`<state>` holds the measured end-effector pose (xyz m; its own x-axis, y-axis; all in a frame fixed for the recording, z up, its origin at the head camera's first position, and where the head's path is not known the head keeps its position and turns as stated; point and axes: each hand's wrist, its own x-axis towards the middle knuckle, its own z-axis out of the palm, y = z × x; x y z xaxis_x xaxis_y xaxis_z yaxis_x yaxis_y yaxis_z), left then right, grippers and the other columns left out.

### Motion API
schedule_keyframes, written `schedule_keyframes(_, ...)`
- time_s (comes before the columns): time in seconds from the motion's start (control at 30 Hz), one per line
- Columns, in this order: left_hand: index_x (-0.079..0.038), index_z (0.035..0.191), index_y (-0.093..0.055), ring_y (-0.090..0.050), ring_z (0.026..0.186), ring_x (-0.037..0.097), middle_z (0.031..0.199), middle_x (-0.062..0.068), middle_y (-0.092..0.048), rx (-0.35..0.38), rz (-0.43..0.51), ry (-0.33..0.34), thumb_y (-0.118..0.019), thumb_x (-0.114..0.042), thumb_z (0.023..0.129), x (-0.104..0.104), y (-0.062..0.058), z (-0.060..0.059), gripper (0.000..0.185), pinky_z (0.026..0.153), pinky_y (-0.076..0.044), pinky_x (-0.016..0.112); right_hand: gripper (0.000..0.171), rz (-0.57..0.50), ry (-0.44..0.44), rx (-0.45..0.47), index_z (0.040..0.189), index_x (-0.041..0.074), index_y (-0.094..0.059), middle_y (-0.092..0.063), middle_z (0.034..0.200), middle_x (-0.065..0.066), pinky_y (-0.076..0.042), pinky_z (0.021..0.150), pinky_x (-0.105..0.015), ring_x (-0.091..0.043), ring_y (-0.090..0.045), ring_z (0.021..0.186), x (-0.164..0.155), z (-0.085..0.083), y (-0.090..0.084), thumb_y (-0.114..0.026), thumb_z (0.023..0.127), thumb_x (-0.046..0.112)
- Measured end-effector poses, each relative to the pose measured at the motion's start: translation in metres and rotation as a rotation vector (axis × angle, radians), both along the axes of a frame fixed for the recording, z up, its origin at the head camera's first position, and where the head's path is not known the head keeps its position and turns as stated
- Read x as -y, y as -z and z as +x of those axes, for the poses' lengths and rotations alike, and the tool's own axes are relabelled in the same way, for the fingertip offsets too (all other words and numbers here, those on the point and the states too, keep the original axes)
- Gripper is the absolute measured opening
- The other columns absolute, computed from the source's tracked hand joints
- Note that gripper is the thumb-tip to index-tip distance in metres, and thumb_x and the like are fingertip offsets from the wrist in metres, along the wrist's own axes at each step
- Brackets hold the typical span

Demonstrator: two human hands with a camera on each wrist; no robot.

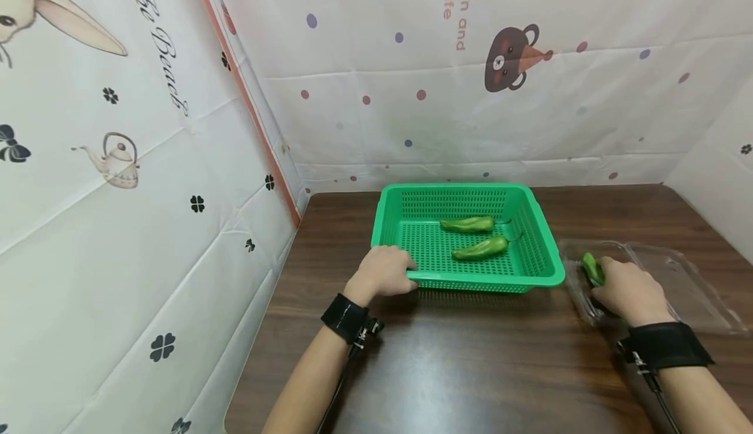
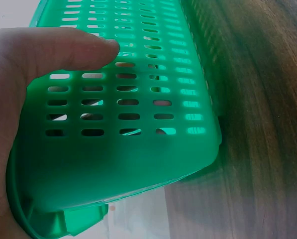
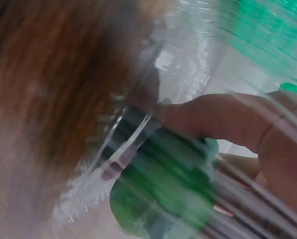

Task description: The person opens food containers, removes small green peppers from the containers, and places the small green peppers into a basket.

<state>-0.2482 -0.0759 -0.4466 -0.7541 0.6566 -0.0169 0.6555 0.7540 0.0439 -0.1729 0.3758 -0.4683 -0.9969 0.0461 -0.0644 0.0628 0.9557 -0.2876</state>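
Observation:
Two long green peppers (image 1: 467, 225) lie side by side on the floor of a green slotted plastic basket (image 1: 544, 278). My left hand (image 1: 385, 269) grips the basket's rim at its front left corner; in the left wrist view the thumb (image 2: 73, 47) lies against the slotted outer wall. Over at the right, my right hand (image 1: 632, 289) reaches into a clear plastic clamshell box (image 1: 606, 246) and holds a green pepper (image 1: 593, 269) between thumb and fingers. Through the box's wall, the right wrist view shows this pepper (image 3: 163, 184) blurred, partly hidden by the hand.
The box's clear lid (image 1: 688, 283) lies folded open on its right side. Everything stands on a dark wooden table (image 1: 470, 349). A printed white cloth (image 1: 365, 120) hangs behind the table and along its left side. Each wrist wears a black band with a cable.

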Motion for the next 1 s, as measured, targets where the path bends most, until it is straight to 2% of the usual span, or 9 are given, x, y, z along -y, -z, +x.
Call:
schedule_keyframes(0.1, -0.026, 0.060, -0.036, -0.019, 0.057, 0.009, 0.061, -0.008, -0.018, 0.000, 0.004, 0.002, -0.071, -0.044, 0.088, 0.000, 0.000, -0.001, 0.048, 0.054, -0.018, 0.027, 0.034, 0.000, -0.002, -0.014, 0.104, -0.010, -0.052, -0.050, 0.070, -0.015, -0.036, 0.053, -0.043, -0.030, -0.044, 0.060, 0.002, 0.001, -0.005, -0.066, 0.083, 0.012)
schedule_keyframes(0.3, -0.026, 0.060, -0.036, -0.020, 0.058, 0.009, 0.061, -0.008, -0.018, 0.008, 0.001, 0.000, -0.071, -0.045, 0.088, 0.000, -0.001, 0.000, 0.049, 0.054, -0.018, 0.027, 0.044, -0.007, 0.024, -0.001, 0.115, -0.014, -0.050, -0.052, 0.073, -0.017, -0.037, 0.053, -0.043, -0.030, -0.046, 0.061, 0.001, 0.006, -0.012, -0.067, 0.085, 0.013)
schedule_keyframes(0.43, -0.027, 0.059, -0.038, -0.020, 0.058, 0.009, 0.061, -0.009, -0.018, 0.005, 0.002, -0.002, -0.071, -0.045, 0.088, 0.000, 0.000, 0.000, 0.047, 0.055, -0.018, 0.027, 0.044, -0.008, 0.023, -0.029, 0.116, -0.014, -0.049, -0.050, 0.070, -0.015, -0.035, 0.052, -0.042, -0.029, -0.045, 0.060, -0.001, 0.011, -0.014, -0.067, 0.086, 0.014)
schedule_keyframes(0.6, -0.026, 0.060, -0.036, -0.015, 0.060, 0.009, 0.062, -0.008, -0.015, 0.006, 0.009, 0.007, -0.071, -0.044, 0.088, 0.000, 0.001, 0.000, 0.048, 0.055, -0.016, 0.027, 0.054, 0.002, 0.017, -0.074, 0.124, -0.018, -0.046, -0.051, 0.069, -0.014, -0.034, 0.051, -0.041, -0.028, -0.044, 0.058, -0.002, 0.015, -0.019, -0.068, 0.086, 0.014)
schedule_keyframes(0.73, -0.028, 0.063, -0.050, -0.017, 0.059, 0.009, 0.061, -0.009, -0.017, 0.009, 0.013, 0.006, -0.071, -0.044, 0.088, 0.000, 0.001, 0.000, 0.037, 0.054, -0.017, 0.027, 0.055, 0.019, 0.025, -0.111, 0.124, -0.018, -0.047, -0.052, 0.069, -0.015, -0.035, 0.050, -0.041, -0.029, -0.045, 0.058, 0.000, 0.014, -0.028, -0.069, 0.086, 0.015)
schedule_keyframes(0.83, -0.030, 0.072, -0.063, -0.019, 0.058, 0.009, 0.060, -0.009, -0.018, 0.015, 0.017, 0.001, -0.072, -0.044, 0.088, 0.000, 0.001, 0.000, 0.023, 0.054, -0.018, 0.027, 0.053, 0.021, 0.024, -0.134, 0.121, -0.017, -0.048, -0.053, 0.069, -0.016, -0.036, 0.050, -0.041, -0.029, -0.047, 0.058, 0.001, 0.012, -0.033, -0.070, 0.086, 0.015)
schedule_keyframes(1.0, -0.030, 0.075, -0.065, -0.019, 0.058, 0.008, 0.059, -0.009, -0.018, 0.013, 0.015, -0.002, -0.072, -0.045, 0.088, 0.001, 0.000, 0.000, 0.021, 0.054, -0.018, 0.027, 0.052, 0.042, 0.038, -0.152, 0.126, -0.013, -0.048, -0.056, 0.070, -0.017, -0.034, 0.048, -0.042, -0.030, -0.047, 0.057, 0.002, 0.011, -0.042, -0.068, 0.087, 0.015)
